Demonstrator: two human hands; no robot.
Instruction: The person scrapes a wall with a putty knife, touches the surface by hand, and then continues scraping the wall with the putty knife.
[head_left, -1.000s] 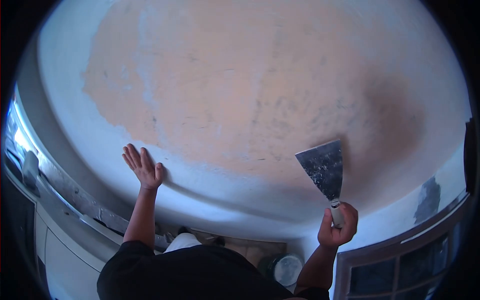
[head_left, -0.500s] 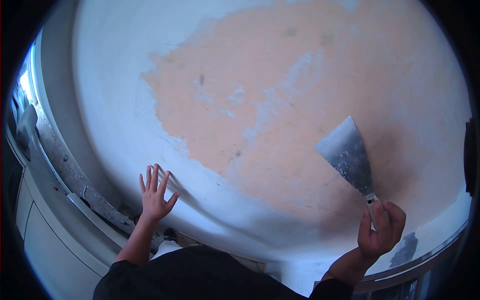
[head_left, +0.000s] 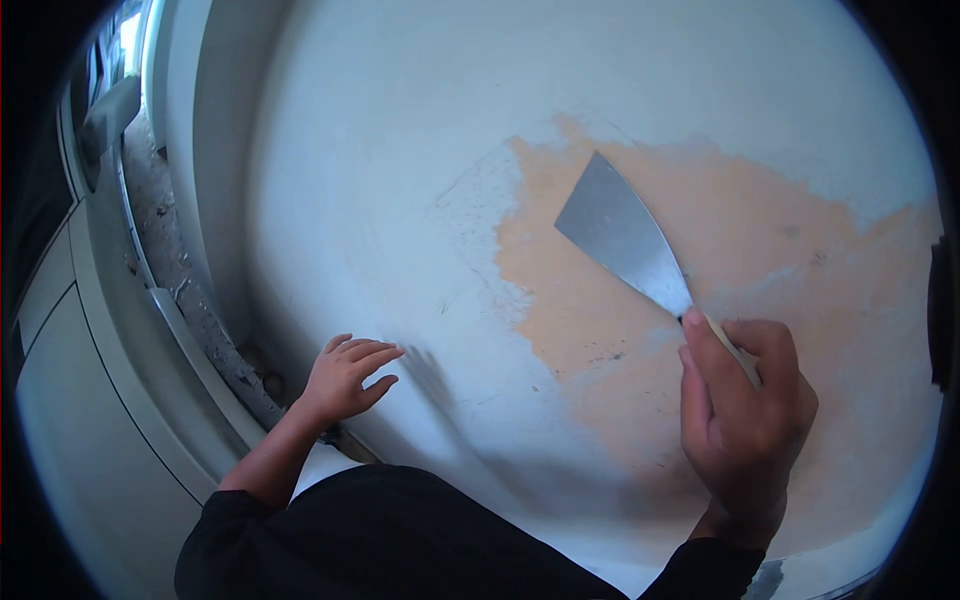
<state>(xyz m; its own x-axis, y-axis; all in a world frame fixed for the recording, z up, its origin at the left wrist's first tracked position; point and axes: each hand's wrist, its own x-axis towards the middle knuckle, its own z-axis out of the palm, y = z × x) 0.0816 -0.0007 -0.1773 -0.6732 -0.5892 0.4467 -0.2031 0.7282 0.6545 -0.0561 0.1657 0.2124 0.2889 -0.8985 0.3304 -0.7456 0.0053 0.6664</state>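
My right hand [head_left: 750,410] is wrapped round the handle of a scraper [head_left: 625,235], index finger stretched toward the blade. The wide metal blade points up and left, overlapping the left part of a peach-coloured patch [head_left: 580,270] on the white wall [head_left: 380,200]. Ragged edges and grey smudges show on this patch, and thin scratch marks run over the white to its left. Lower left, my left hand [head_left: 350,378] holds nothing, its fingers apart and pointing right. Its shadow falls on the wall beside the fingertips.
A pale car [head_left: 90,400] with a side mirror [head_left: 110,115] stands close on the left. Between it and the wall lies a strip of ground with debris [head_left: 180,260]. A wall corner [head_left: 225,160] rises at upper left.
My view has swung left, so the peach patch sits further right. The scraper is raised higher and turned more to the left. My left hand has turned, its fingers now pointing right.
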